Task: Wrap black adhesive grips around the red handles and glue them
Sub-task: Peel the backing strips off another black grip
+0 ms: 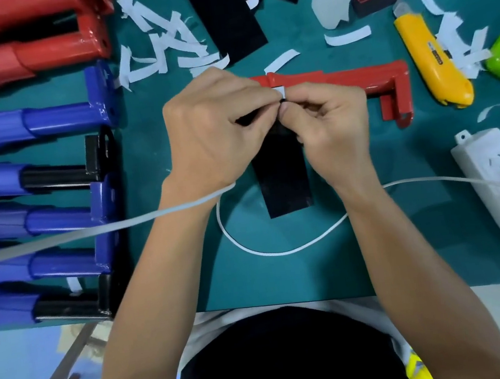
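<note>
hands: left (212, 130) and right (329, 124) together, pinching the white backing tab | grip (285, 181): mid-bench over red handle (339, 79) | thin, floppy, sticky; hold by edges

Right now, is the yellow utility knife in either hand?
No, the yellow utility knife lies on the mat beside the red handle, while the left hand and right hand pinch the black grip.

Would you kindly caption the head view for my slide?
The left hand and right hand pinch the white tab of a black grip sheet by a red handle.
</note>
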`<action>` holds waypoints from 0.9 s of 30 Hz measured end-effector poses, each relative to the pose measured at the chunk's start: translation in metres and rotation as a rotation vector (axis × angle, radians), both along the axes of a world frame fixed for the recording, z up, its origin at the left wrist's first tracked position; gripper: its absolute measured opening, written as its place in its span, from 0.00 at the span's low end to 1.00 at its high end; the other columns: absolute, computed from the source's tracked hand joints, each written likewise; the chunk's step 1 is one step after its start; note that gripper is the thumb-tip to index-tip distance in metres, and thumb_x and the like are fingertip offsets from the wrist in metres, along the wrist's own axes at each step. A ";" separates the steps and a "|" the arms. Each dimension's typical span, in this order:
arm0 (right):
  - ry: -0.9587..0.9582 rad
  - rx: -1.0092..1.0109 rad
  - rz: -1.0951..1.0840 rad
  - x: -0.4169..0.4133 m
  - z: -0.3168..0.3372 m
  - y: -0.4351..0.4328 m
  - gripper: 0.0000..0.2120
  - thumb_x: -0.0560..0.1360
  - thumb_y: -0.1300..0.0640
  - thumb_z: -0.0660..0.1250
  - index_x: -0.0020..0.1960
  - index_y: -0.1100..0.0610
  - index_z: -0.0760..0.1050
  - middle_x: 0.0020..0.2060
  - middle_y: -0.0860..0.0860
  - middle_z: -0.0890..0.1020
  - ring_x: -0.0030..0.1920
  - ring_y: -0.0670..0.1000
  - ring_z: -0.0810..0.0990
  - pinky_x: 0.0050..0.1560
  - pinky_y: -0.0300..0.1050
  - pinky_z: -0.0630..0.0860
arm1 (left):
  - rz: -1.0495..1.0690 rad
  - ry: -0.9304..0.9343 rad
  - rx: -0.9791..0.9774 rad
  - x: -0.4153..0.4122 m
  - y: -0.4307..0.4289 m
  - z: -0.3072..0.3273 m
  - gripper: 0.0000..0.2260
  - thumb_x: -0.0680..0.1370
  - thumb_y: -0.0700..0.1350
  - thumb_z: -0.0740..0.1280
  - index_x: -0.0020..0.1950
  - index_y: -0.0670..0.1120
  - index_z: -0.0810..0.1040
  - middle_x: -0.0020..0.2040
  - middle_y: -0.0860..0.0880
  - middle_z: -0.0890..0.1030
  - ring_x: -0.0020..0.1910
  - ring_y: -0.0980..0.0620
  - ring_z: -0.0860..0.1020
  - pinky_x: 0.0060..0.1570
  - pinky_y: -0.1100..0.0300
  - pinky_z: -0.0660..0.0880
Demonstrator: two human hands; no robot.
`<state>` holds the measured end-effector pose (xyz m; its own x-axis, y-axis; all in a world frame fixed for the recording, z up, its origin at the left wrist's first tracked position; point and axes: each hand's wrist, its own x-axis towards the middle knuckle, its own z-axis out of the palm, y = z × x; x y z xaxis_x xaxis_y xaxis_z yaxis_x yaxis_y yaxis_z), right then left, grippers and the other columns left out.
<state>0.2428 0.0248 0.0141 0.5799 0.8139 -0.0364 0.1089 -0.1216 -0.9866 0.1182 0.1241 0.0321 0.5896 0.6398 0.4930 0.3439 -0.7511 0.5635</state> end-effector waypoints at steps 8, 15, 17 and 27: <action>-0.273 -0.051 0.002 0.001 -0.002 -0.004 0.08 0.76 0.69 0.68 0.41 0.66 0.83 0.31 0.59 0.81 0.33 0.59 0.76 0.36 0.53 0.74 | 0.031 0.031 0.056 0.003 -0.005 -0.002 0.03 0.75 0.41 0.76 0.43 0.48 0.90 0.39 0.52 0.87 0.38 0.47 0.84 0.39 0.56 0.79; -0.462 -0.033 0.000 0.000 -0.001 -0.007 0.12 0.76 0.70 0.65 0.33 0.67 0.74 0.27 0.55 0.71 0.31 0.55 0.67 0.32 0.50 0.67 | -0.021 0.038 0.046 0.005 -0.004 0.001 0.03 0.72 0.37 0.77 0.40 0.45 0.89 0.36 0.50 0.86 0.36 0.47 0.83 0.38 0.57 0.77; -0.475 -0.030 0.003 0.000 -0.002 -0.008 0.12 0.76 0.70 0.65 0.34 0.67 0.74 0.27 0.56 0.72 0.31 0.55 0.68 0.33 0.51 0.68 | -0.028 0.033 0.043 0.006 -0.005 0.000 0.04 0.71 0.36 0.77 0.39 0.44 0.89 0.35 0.50 0.86 0.35 0.47 0.83 0.37 0.58 0.76; -0.372 -0.047 -0.012 0.000 -0.002 -0.011 0.09 0.77 0.69 0.68 0.38 0.64 0.82 0.27 0.50 0.74 0.30 0.48 0.68 0.34 0.37 0.65 | -0.001 0.056 -0.178 0.008 -0.008 0.002 0.04 0.69 0.38 0.75 0.39 0.46 0.89 0.33 0.55 0.82 0.34 0.57 0.74 0.39 0.63 0.72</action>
<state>0.2426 0.0137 0.0122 0.5699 0.8096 0.1409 0.4568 -0.1696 -0.8733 0.1260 0.1159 0.0338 0.6141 0.7131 0.3382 0.3777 -0.6418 0.6674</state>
